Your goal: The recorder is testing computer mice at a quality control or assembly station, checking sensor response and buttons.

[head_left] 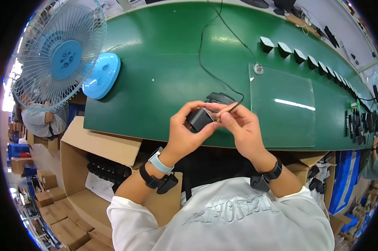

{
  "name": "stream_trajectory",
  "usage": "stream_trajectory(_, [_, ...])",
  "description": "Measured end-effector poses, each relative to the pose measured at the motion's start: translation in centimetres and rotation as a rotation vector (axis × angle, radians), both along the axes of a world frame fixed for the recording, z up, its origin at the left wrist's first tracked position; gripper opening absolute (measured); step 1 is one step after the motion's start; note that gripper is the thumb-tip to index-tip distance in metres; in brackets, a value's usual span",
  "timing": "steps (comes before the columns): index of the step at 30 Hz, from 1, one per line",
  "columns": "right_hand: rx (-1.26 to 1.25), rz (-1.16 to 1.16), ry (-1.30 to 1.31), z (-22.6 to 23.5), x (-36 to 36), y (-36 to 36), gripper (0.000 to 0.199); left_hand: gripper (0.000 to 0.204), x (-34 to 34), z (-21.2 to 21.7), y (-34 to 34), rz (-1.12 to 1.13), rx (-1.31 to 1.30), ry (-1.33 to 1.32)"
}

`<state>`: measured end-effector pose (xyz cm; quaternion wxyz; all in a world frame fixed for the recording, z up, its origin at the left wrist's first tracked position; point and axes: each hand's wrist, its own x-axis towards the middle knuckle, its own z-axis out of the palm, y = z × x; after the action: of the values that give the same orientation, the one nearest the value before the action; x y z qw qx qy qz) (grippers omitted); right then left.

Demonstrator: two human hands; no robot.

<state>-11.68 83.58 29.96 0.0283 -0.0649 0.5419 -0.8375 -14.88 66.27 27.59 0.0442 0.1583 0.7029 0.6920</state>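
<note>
Cradling black box (pixel 200 120), left hand (pixel 185 130) seemingly steadies it; right hand (pixel 246 130) pinches cable (pixel 242 96) near its end, likely for control. Black gadget (pixel 220 98) just beyond hands.

The box (pixel 200 120) sits between fan (pixel 66 60) and sheet (pixel 281 121), apparently just above the table (pixel 164 79).

Two bare hands (pixel 248 133) near the centre, one boxy black device (pixel 200 120) between them, two dark cables (pixel 215 77), one blue fan (pixel 66 60) at upper left, one clear sheet (pixel 283 121), at least eight white-topped blocks (pixel 299 56) at upper right
</note>
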Motion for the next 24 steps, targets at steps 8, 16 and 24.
stream_trajectory(8, [0.172, -0.111, -0.134, -2.2, 0.2, -1.2, 0.018, 0.047, 1.5, -2.2, -0.4, 0.101, -0.082, 0.044])
stream_trajectory(16, [0.243, -0.206, -0.159, -2.8, -0.3, -2.4, 0.013, 0.045, 1.3, -1.3, -0.7, 0.233, -0.257, 0.280])
stream_trajectory(24, [0.275, -0.237, -0.059, -2.7, -0.8, -3.4, 0.013, 0.043, 1.4, -1.0, -0.9, 0.241, -0.267, 0.323])
